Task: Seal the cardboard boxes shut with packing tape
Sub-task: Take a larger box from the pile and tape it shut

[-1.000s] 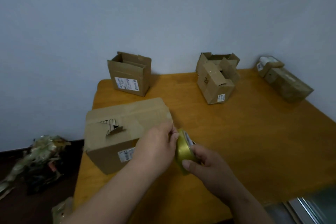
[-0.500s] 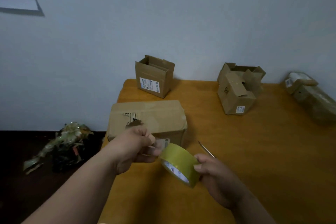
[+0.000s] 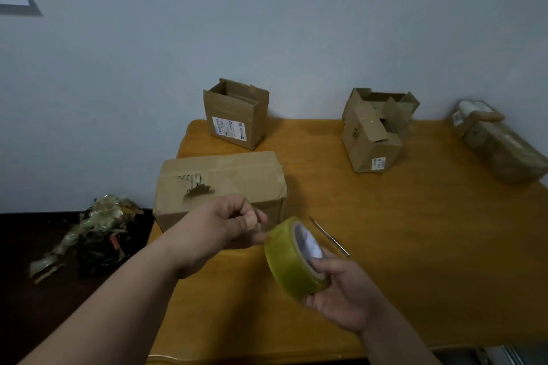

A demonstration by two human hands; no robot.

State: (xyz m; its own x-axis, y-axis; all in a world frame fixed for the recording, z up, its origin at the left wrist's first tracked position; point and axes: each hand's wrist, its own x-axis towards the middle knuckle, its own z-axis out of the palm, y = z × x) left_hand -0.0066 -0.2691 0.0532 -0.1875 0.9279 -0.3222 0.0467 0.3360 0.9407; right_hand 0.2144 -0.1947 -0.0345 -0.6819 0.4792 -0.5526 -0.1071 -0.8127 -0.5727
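Observation:
My right hand (image 3: 341, 293) grips a yellowish roll of packing tape (image 3: 292, 261) above the table's near left part. My left hand (image 3: 228, 221) pinches the clear free end of the tape just left of the roll. Behind my left hand lies a large cardboard box (image 3: 225, 181) with closed flaps and a torn patch on top. An open-topped box (image 3: 235, 115) stands at the back left. Another box (image 3: 373, 133) with loose flaps stands at the back middle. A wrapped box (image 3: 501, 148) lies at the far right.
A thin metal blade (image 3: 327, 234) lies on the orange wooden table (image 3: 415, 246) just behind the roll. On the dark floor to the left sits a heap of crumpled tape scraps (image 3: 95, 231). A pale wall runs behind the table.
My right hand has turned the roll so its core faces up and right. My left hand keeps pinching the tape end close to the roll. The view has shifted slightly.

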